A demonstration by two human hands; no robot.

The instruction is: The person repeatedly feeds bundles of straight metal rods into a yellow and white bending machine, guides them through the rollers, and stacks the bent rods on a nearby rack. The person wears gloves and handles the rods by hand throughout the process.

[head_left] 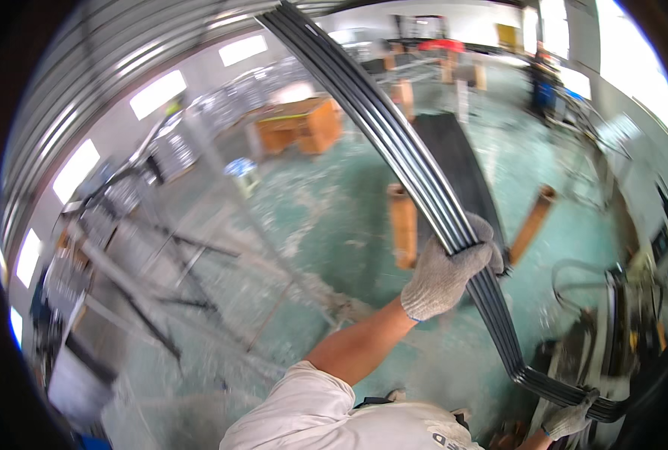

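A bundle of several long, dark, glossy ribbed strips (430, 187) slants across the view from the upper middle to the lower right, bending sharply near its lower end. Around the middle of it, my left hand (450, 274) in a grey knitted glove is closed, with the thumb over the strips. Lower right, near the bundle's near end, my right hand (570, 420), gloved too, grips the strips from below. Part of that hand is hidden by the bundle. The strips rise over a long dark stack (454, 157) that lies beyond my left hand.
Brown upright posts (403, 232) stand beside the dark stack, another post (530, 226) to its right. Machinery (611, 322) lines the right side. Metal frames (169, 262) are blurred at left. Farther off are a wooden desk (300, 124) and a small stool (241, 172).
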